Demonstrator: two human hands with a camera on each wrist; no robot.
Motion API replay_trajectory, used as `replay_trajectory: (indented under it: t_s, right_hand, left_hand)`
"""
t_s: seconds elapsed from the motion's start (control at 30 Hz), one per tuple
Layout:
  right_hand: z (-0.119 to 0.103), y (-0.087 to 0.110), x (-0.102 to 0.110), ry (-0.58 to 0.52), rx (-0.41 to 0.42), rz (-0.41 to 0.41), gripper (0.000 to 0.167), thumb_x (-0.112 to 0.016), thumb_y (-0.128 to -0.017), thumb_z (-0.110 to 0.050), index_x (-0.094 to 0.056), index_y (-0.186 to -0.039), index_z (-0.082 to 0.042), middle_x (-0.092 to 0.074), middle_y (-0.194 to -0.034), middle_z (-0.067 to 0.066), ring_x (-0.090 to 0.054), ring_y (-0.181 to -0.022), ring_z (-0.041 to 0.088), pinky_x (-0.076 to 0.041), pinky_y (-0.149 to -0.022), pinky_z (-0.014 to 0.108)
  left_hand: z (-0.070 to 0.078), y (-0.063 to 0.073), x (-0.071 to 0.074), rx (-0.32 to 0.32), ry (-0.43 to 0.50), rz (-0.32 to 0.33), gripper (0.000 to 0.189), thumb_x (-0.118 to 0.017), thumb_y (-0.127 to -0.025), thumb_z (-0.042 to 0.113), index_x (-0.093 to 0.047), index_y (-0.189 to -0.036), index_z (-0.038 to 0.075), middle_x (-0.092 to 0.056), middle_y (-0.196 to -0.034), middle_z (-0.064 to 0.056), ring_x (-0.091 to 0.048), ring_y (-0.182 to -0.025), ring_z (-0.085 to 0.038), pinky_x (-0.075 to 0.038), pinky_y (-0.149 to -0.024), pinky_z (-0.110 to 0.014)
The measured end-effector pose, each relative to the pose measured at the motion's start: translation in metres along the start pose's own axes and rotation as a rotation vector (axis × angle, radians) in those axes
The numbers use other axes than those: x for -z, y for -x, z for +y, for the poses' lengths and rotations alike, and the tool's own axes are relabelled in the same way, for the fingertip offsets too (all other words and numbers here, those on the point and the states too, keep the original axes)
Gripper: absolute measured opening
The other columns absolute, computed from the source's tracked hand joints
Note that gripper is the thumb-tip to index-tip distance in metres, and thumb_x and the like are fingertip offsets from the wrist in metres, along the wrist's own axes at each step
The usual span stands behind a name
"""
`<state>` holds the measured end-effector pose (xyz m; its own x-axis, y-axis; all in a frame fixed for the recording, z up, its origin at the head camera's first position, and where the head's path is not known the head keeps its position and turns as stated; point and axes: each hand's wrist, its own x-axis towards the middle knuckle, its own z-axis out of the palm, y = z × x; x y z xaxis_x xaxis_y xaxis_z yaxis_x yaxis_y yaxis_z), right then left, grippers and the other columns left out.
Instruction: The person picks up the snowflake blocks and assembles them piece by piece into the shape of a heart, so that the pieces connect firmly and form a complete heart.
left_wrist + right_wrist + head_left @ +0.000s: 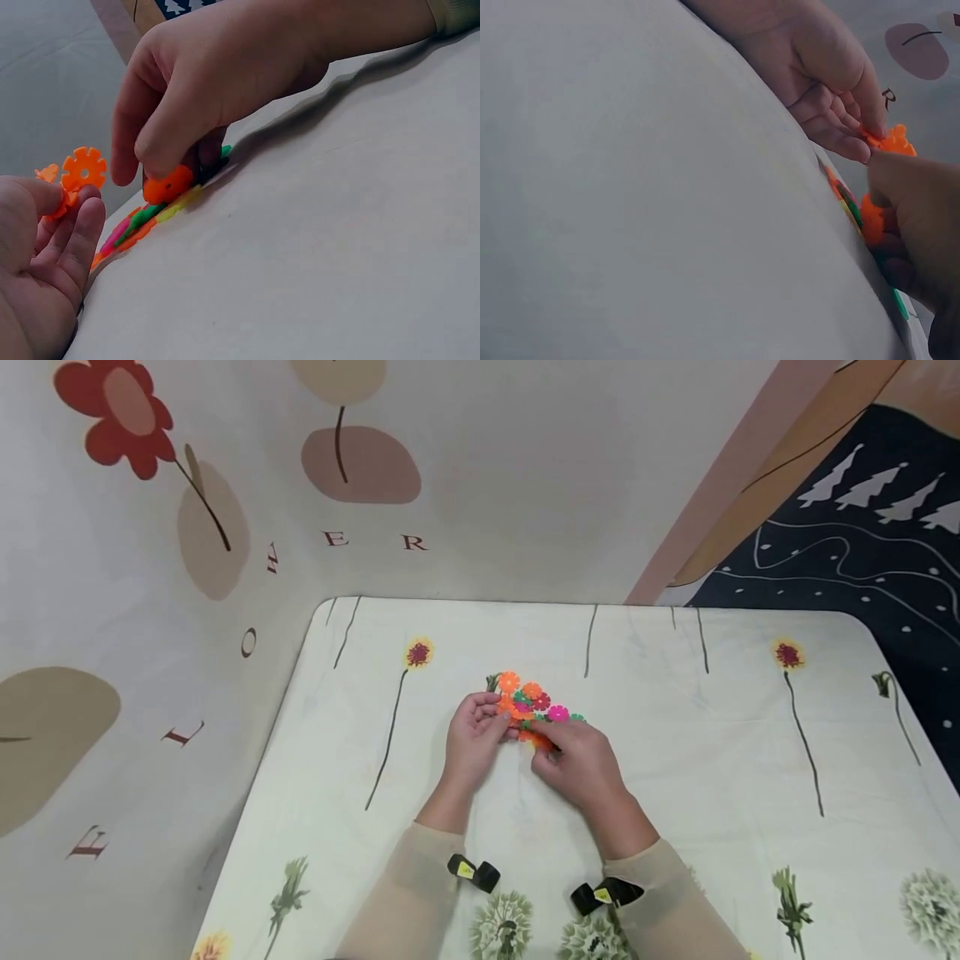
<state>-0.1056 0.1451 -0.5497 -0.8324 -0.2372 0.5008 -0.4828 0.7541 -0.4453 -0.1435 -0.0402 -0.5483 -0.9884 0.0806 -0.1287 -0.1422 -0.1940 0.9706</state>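
Observation:
My left hand (474,735) pinches orange notched plastic discs (84,168) between thumb and fingers. Several of these snowflake-like discs are joined at angles, raised above the table in the left wrist view. To the right, my right hand (581,764) reaches down into a pile of similar discs (557,713) in pink, green, red, orange and yellow. An orange disc (166,186) stands tilted at its thumb and curled fingers, which pinch it low over the pile. The right hand's fingertips are partly hidden behind that disc and the thumb.
The pile lies on a table with a white flower-print cloth (720,760). Behind it rises a pale printed backdrop (525,543) with letters and flowers, and a dark tree-print cloth (847,552) at the right. Black straps (474,872) circle both wrists.

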Motion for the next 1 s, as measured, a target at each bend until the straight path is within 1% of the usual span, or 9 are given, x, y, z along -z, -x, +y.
replay_trajectory:
  t_s: [0.1, 0.17, 0.27, 0.33, 0.5, 0.6, 0.67, 0.8, 1.0]
  right_hand:
    - [0.0002, 0.0006, 0.0, -0.009, -0.04, 0.028, 0.028, -0.073, -0.083, -0.001, -0.084, -0.109, -0.006, -0.076, -0.084, 0.005, -0.062, -0.067, 0.018, -0.056, -0.06, 0.033]
    - [0.0002, 0.0012, 0.0002, -0.018, -0.066, 0.032, 0.026, -0.073, -0.085, 0.001, -0.083, -0.109, -0.005, -0.077, -0.087, 0.006, -0.063, -0.068, 0.018, -0.057, -0.061, 0.034]
    - [0.0005, 0.0019, 0.0002, -0.085, -0.125, 0.052, 0.025, -0.073, -0.086, 0.004, -0.082, -0.108, -0.003, -0.076, -0.088, 0.006, -0.063, -0.07, 0.018, -0.058, -0.063, 0.032]
    - [0.0008, 0.0022, -0.0003, -0.174, -0.206, 0.093, 0.023, -0.073, -0.089, 0.005, -0.082, -0.109, -0.003, -0.076, -0.089, 0.006, -0.063, -0.071, 0.017, -0.057, -0.063, 0.028]
    - [-0.0001, 0.0012, -0.0008, -0.471, -0.425, 0.23, 0.019, -0.076, -0.095, 0.003, -0.079, -0.113, -0.003, -0.079, -0.096, 0.007, -0.07, -0.079, 0.017, -0.058, -0.069, 0.017]
    - [-0.0017, 0.0006, -0.0004, -0.595, -0.492, 0.255, 0.018, -0.077, -0.096, 0.003, -0.079, -0.114, -0.002, -0.079, -0.1, 0.01, -0.073, -0.084, 0.017, -0.06, -0.073, 0.018]
    - [-0.0018, 0.0007, -0.0008, -0.649, -0.516, 0.253, 0.018, -0.077, -0.096, 0.004, -0.078, -0.114, 0.0, -0.079, -0.102, 0.013, -0.074, -0.086, 0.015, -0.062, -0.075, 0.019]
    - [-0.0017, 0.001, -0.0018, -0.715, -0.52, 0.244, 0.019, -0.077, -0.095, 0.007, -0.077, -0.113, 0.005, -0.078, -0.104, 0.02, -0.075, -0.086, 0.009, -0.063, -0.076, 0.022]
    - [-0.001, 0.0005, -0.0023, -0.738, -0.521, 0.242, 0.019, -0.076, -0.095, 0.008, -0.077, -0.113, 0.005, -0.078, -0.104, 0.02, -0.075, -0.087, 0.008, -0.063, -0.076, 0.024]
  left_hand:
    - [-0.0008, -0.0003, 0.0004, -0.005, 0.007, -0.006, 0.025, -0.067, -0.102, -0.004, -0.059, -0.126, 0.0, -0.062, -0.102, -0.011, -0.071, -0.083, -0.019, -0.066, -0.081, -0.034]
    - [-0.0014, -0.0005, 0.0005, -0.005, 0.01, -0.007, 0.026, -0.067, -0.102, -0.004, -0.059, -0.126, 0.0, -0.062, -0.101, -0.011, -0.071, -0.082, -0.019, -0.065, -0.081, -0.034]
    - [-0.0024, -0.001, 0.0005, -0.004, 0.01, -0.005, 0.026, -0.067, -0.102, -0.005, -0.059, -0.126, 0.0, -0.062, -0.101, -0.01, -0.072, -0.081, -0.02, -0.066, -0.08, -0.033]
    - [-0.0026, -0.0013, 0.0003, -0.005, 0.012, -0.006, 0.026, -0.067, -0.102, -0.005, -0.058, -0.126, 0.0, -0.061, -0.1, -0.01, -0.072, -0.081, -0.021, -0.066, -0.081, -0.033]
    - [-0.0021, -0.0016, -0.0005, -0.019, 0.014, -0.013, 0.027, -0.067, -0.101, -0.006, -0.058, -0.127, -0.001, -0.062, -0.1, -0.01, -0.073, -0.082, -0.021, -0.066, -0.081, -0.034]
    - [-0.0018, -0.0013, -0.0007, -0.022, 0.01, -0.017, 0.028, -0.067, -0.101, -0.007, -0.058, -0.127, 0.0, -0.062, -0.1, -0.01, -0.072, -0.081, -0.02, -0.066, -0.08, -0.034]
    - [-0.0015, -0.0006, -0.0009, -0.023, 0.009, -0.02, 0.028, -0.066, -0.101, -0.008, -0.058, -0.127, -0.001, -0.061, -0.1, -0.01, -0.072, -0.081, -0.02, -0.066, -0.079, -0.034]
    - [-0.0014, 0.0002, -0.0004, -0.026, 0.007, -0.029, 0.029, -0.066, -0.101, -0.008, -0.057, -0.128, -0.002, -0.061, -0.1, -0.01, -0.072, -0.08, -0.02, -0.066, -0.078, -0.034]
    - [-0.0011, 0.0004, 0.0011, -0.041, 0.002, -0.039, 0.028, -0.067, -0.1, -0.009, -0.057, -0.126, -0.002, -0.06, -0.097, -0.008, -0.072, -0.08, -0.02, -0.066, -0.077, -0.033]
